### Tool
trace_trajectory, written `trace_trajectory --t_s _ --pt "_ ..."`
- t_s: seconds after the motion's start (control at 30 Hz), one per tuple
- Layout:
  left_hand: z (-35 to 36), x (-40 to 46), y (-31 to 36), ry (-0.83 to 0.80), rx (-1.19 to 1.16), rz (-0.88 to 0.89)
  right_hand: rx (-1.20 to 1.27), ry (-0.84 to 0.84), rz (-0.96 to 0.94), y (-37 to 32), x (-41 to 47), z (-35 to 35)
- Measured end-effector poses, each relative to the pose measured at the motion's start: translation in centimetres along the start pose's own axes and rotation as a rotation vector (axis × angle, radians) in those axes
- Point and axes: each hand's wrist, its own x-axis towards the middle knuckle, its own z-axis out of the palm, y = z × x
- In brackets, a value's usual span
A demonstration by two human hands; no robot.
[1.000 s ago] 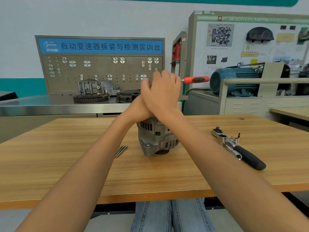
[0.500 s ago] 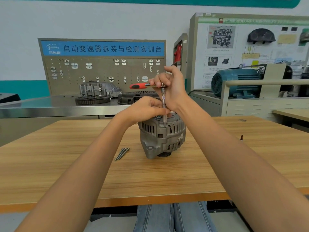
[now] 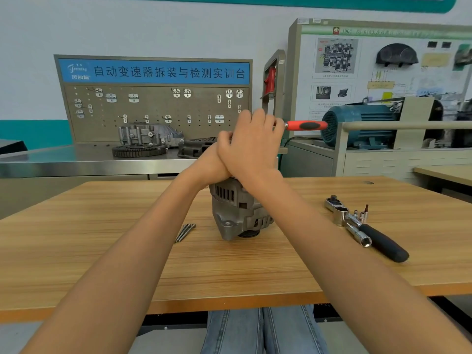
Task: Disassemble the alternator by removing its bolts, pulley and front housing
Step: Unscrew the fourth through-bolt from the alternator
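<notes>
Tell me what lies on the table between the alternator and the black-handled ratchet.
Only the right forearm crosses above that stretch in the head view; between alternator and ratchet the visible table is bare wood.

The top of the alternator (image 3: 237, 213) is covered by the two hands, so what they touch there cannot be seen. The right hand (image 3: 255, 146) lies over the left hand (image 3: 217, 162), hiding the left fingers. Only the red handle (image 3: 305, 125) of a tool sticks out to the right of the alternator; its head is hidden. The small bits (image 3: 362, 213) further right are too small to tell apart.
</notes>
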Motion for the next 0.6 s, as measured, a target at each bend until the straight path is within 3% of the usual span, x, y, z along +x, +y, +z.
trace_trajectory --t_s 0.2,0.33,0.5,0.6 --pt "0.5 0.6 -0.3 0.021 0.059 -0.052 -0.032 -0.095 -0.067 0.7 1.4 0.0" --pt "0.6 0.5 -0.5 0.009 -0.009 -0.144 0.140 -0.122 -0.062 1.1 2.6 0.1" --pt "0.6 0.2 -0.3 -0.062 -0.051 -0.157 0.949 -0.187 0.199 1.3 2.5 0.4" --pt "0.4 -0.1 0.1 -0.095 -0.077 -0.167 1.427 -0.351 0.413 1.4 2.9 0.3"
